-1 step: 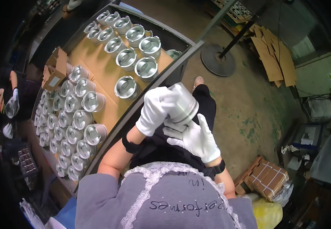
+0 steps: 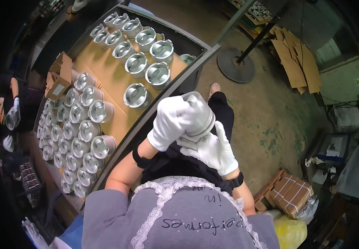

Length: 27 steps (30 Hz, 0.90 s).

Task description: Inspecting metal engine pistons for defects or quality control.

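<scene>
Far left: a co-worker's gloved hand [image 2: 15, 108], at a metal piece too blurred to identify. Below it, a dark crate [image 2: 29, 179] with rows of small parts.

Next, a dark-rimmed worktable [image 2: 173, 33] set at a slant, its top lined with a brown cardboard sheet [image 2: 101, 71]. On the near left part, a dense cluster of metal pistons [image 2: 79, 113], many touching, bright recessed crowns tilted to view. Open cardboard box [image 2: 59, 79] at the cluster's upper edge. Further right on the sheet, a looser group of pistons [image 2: 137, 63], set out in slanting rows; the lowest one stands apart, near the left hand.

Centre: left hand [image 2: 172, 119], white glove, black band at the wrist, fingers curled over one piston [image 2: 205, 127] and gripping it. This piston is off the table, just right of the table's edge, in front of the body, partly hidden by the glove.

Right hand [image 2: 213, 152], same white glove: fingers extended beneath the piston's lower rim, thumb raised apart beside it, not clenched. Whether they bear any weight, cannot tell.

Right: round stand base [image 2: 235, 68] on the floor, flattened cardboard [image 2: 297, 60] leaning beyond; lower down, a strapped brown bundle [image 2: 290, 193] and yellow bag [image 2: 289, 233].
</scene>
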Motion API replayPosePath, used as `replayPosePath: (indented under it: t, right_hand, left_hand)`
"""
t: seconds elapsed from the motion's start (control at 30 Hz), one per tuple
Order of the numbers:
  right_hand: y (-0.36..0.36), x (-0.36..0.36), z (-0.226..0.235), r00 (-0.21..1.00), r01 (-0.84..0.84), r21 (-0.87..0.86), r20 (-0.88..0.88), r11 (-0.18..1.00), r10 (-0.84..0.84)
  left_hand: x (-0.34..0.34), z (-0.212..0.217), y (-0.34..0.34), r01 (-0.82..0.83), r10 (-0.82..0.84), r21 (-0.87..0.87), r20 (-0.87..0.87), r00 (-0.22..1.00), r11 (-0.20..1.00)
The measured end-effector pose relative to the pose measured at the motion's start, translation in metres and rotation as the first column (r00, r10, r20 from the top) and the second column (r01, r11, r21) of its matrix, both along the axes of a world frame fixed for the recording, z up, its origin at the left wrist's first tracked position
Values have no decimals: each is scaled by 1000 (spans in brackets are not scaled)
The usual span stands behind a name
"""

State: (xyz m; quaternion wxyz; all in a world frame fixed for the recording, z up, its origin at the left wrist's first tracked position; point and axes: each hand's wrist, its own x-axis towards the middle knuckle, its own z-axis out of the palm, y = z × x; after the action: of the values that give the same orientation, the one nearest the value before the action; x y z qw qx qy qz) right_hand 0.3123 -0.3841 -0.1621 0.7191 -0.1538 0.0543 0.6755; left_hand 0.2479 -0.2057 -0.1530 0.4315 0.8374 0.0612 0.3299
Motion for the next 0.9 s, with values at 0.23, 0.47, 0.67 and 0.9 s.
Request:
replayPosePath:
  t: [0.23,0.47,0.67,0.9]
  right_hand:
    - [6,9,-9,796,394,91,463,915,-389]
    - [4,25,9,-152,432,214,975,876,-163]
    - [18,4,18,-512,440,302,858,846,-40]
    - [21,-4,14,-605,479,331,796,813,32]
  left_hand:
    - [-13,21,-22,195,-215,400,6,977,896]
    - [-28,-61,-29,-50,-3,-247,-208,978,968]
    - [-9,-50,-28,116,-356,-917,-30,934,382]
    - [-15,-49,-22,161,-252,-272,-340,906,949]
